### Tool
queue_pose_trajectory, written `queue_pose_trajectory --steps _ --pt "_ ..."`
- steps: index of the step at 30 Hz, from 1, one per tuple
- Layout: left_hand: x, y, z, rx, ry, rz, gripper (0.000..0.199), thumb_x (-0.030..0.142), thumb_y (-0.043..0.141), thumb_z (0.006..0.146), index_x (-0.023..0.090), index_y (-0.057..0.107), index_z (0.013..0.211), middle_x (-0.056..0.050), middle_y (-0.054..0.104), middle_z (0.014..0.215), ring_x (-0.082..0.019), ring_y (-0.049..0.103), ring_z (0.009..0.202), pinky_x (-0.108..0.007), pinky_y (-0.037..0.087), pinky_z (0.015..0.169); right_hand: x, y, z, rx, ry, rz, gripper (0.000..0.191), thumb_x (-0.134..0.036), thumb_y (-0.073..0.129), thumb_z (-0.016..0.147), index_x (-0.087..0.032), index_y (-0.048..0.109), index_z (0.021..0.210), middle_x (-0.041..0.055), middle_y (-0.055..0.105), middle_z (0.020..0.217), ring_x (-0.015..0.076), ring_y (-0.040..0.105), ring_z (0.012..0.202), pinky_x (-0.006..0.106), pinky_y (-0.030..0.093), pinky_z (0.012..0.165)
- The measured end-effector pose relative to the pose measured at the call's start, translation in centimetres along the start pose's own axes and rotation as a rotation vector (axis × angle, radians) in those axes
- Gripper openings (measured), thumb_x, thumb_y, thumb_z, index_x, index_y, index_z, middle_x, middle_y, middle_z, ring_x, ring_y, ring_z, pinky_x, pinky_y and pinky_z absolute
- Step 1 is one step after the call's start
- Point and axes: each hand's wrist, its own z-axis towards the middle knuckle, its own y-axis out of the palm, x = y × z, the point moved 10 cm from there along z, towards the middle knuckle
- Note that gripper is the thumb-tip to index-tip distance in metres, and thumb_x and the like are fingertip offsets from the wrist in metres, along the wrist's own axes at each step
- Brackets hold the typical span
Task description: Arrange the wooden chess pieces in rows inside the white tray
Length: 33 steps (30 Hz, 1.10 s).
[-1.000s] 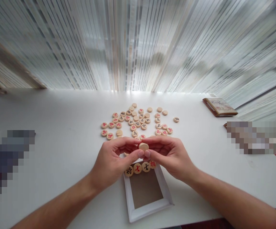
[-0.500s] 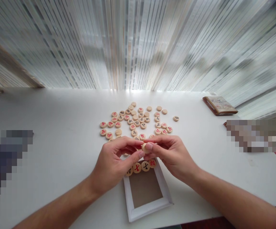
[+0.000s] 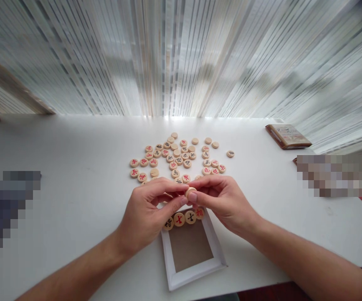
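A round wooden Chinese chess piece point(image 3: 190, 192) is pinched between the thumb and fingers of my right hand point(image 3: 227, 200). The fingertips and thumb of my left hand point(image 3: 151, 211) reach the same piece from the other side, closed about its edge. Below the hands lies a white-rimmed open box point(image 3: 196, 274) with a brown bottom. Along its far end stands a row of pieces marked in red and black, among them a red-marked piece point(image 3: 179, 219) and a black-marked piece point(image 3: 190, 217). My fingers hide part of that end.
Many loose chess pieces point(image 3: 178, 160) lie scattered beyond the hands on the white table point(image 3: 83, 167), some face down. One piece point(image 3: 230, 154) sits apart to the right. A brown box or book point(image 3: 289, 136) is at the far right. Striped curtains point(image 3: 181, 58) hang behind.
The piece between my hands has turned slightly, showing more of its edge and face. The hands have barely moved, and the view has shifted a little.
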Motion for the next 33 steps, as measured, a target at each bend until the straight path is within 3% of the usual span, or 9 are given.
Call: queue_pose_trajectory --steps 7,12,17,20,24,30,33 --pt "2.4 -0.3 -0.3 0.009 0.249 0.282 0.02 0.019 0.087 0.089 0.023 0.084 0.109 -0.003 0.082 0.095 -0.015 0.076 0.08 -0.025 0.065 0.077 -1.2 0.8 -0.4 -0.082 -0.076 -0.125 0.025 -0.031 0.09 0.087 -0.024 0.088 0.111 0.007 0.081 0.098 0.0206 0.079 0.09 0.034 0.069 0.081" --pt "-0.1 -0.8 -0.3 0.04 0.018 0.162 0.024 0.028 0.083 0.094 0.023 0.083 0.118 -0.005 0.084 0.107 -0.018 0.081 0.09 -0.027 0.068 0.086 -3.3 1.1 -0.8 -0.102 -0.31 -0.3 0.034 -0.021 0.08 0.095 -0.032 0.082 0.128 0.0071 0.077 0.103 0.0192 0.076 0.094 0.032 0.066 0.08" --pt "-2.0 1.1 -0.4 -0.066 -0.223 -0.273 0.027 0.03 0.083 0.094 0.02 0.082 0.119 -0.005 0.084 0.099 -0.018 0.082 0.088 -0.027 0.07 0.083 -6.2 1.9 -2.5 -0.024 -0.697 -0.701 0.039 -0.015 0.076 0.097 -0.033 0.079 0.132 0.0051 0.071 0.096 0.0174 0.068 0.084 0.033 0.061 0.074" --pt "-2.0 2.2 -0.3 -0.139 -0.305 -0.435 0.022 0.03 0.083 0.095 0.019 0.083 0.114 -0.004 0.083 0.094 -0.016 0.081 0.086 -0.024 0.069 0.082 -6.9 2.7 -3.4 -0.036 -0.837 -0.811 0.043 -0.013 0.074 0.098 -0.031 0.076 0.137 0.0055 0.066 0.098 0.0176 0.066 0.085 0.033 0.061 0.074" --pt "-2.0 2.8 -0.2 -0.215 -0.317 -0.492 0.02 0.033 0.078 0.1 0.02 0.084 0.114 -0.005 0.083 0.097 -0.013 0.078 0.084 -0.023 0.069 0.079 -7.0 3.4 -3.9 -0.079 -0.886 -0.872 0.048 -0.011 0.073 0.098 -0.027 0.07 0.143 0.0075 0.063 0.104 0.0188 0.065 0.09 0.034 0.063 0.077" --pt "-2.5 3.3 -0.6 -0.298 -0.332 -0.505 0.026 0.04 0.074 0.102 0.019 0.082 0.114 -0.006 0.081 0.092 -0.015 0.078 0.082 -0.024 0.068 0.079 -6.9 3.8 -4.2 -0.114 -0.897 -0.872 0.04 -0.01 0.072 0.098 -0.02 0.071 0.136 0.0102 0.065 0.107 0.0203 0.067 0.094 0.035 0.063 0.08" --pt "-2.5 3.4 -0.8 -0.305 -0.359 -0.441 0.036 0.049 0.075 0.099 0.017 0.082 0.112 -0.006 0.078 0.085 -0.015 0.076 0.071 -0.023 0.066 0.067 -7.1 4.0 -4.3 -0.14 -0.884 -0.84 0.038 -0.008 0.071 0.096 -0.018 0.071 0.133 0.011 0.068 0.107 0.0194 0.069 0.093 0.033 0.063 0.081"
